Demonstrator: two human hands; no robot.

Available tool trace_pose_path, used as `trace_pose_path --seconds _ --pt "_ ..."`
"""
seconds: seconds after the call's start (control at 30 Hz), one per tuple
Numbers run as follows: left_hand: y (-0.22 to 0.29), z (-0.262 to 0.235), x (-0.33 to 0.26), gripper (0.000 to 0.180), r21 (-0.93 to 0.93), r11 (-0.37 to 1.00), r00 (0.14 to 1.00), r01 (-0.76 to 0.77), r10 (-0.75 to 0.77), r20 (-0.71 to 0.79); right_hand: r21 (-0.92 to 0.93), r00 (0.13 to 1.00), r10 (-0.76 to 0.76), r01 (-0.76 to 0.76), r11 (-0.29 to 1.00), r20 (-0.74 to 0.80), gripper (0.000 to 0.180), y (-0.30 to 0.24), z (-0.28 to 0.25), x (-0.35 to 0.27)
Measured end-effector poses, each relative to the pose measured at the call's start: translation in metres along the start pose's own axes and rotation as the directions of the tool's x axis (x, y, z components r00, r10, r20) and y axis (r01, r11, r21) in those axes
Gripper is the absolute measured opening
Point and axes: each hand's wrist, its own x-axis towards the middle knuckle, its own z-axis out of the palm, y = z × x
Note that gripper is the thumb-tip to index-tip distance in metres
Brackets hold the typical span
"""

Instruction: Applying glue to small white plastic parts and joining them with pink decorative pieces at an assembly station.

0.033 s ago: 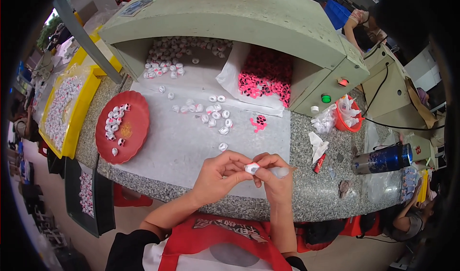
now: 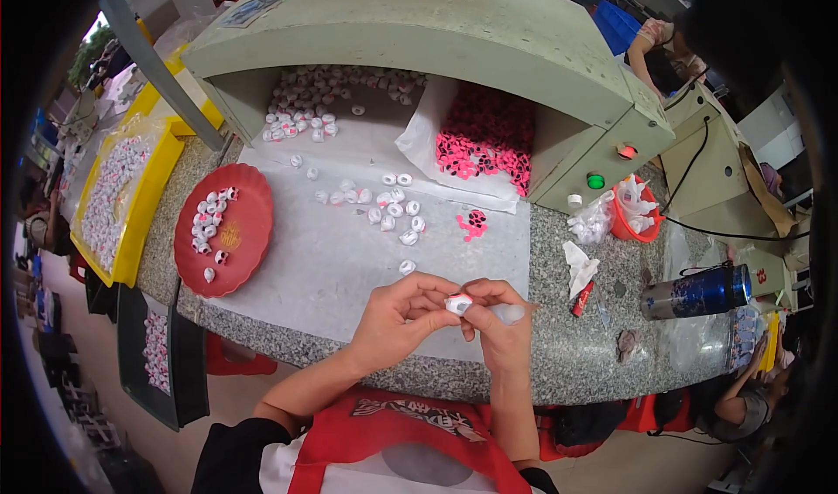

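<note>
Low over the near edge of the white sheet, both hands meet at a small rounded white piece with a pinkish-red edge and a dark patch. My left hand pinches it from the left with thumb and fingers. Fingertips of my right hand close on its right side. A translucent whitish object, perhaps a small bottle, is also tucked in the right hand; its kind is unclear. Beyond the hands lie several similar white pieces and a small cluster of flat pink-and-black pieces.
A pale green metal cabinet shelters more white pieces and a paper-lined heap of pink-and-black pieces. A red plate with white pieces sits left. Right are an orange-red cup and a blue flask. Other people work nearby.
The white piece looks slightly turned between the fingertips, its dark patch showing higher. Both hands otherwise keep their places.
</note>
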Motion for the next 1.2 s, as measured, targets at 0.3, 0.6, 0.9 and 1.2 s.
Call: trace_pose_path --seconds 0.3,0.6,0.9,1.2 --pt "-0.011 -0.026 -0.019 0.021 -0.069 0.997 0.986 0.047 -0.057 -0.155 -0.036 0.999 -0.002 0.004 0.999 0.032 0.006 0.035 0.017 0.011" --pt "0.019 -0.161 -0.012 0.022 0.909 0.320 0.596 0.266 0.687 -0.416 -0.430 0.995 0.043 -0.078 0.899 -0.091 0.014 0.051 0.040 0.022" --pt "-0.052 -0.175 0.071 0.031 0.960 0.044 0.856 0.277 0.442 -0.268 -0.468 0.999 0.003 -0.023 0.883 -0.045 0.029 0.042 0.037 0.012" --pt "0.010 -0.055 0.022 0.035 -0.470 0.881 0.978 0.047 -0.136 -0.157 -0.359 0.970 -0.228 0.184 0.915 -0.083 0.039 -0.004 0.024 0.003"
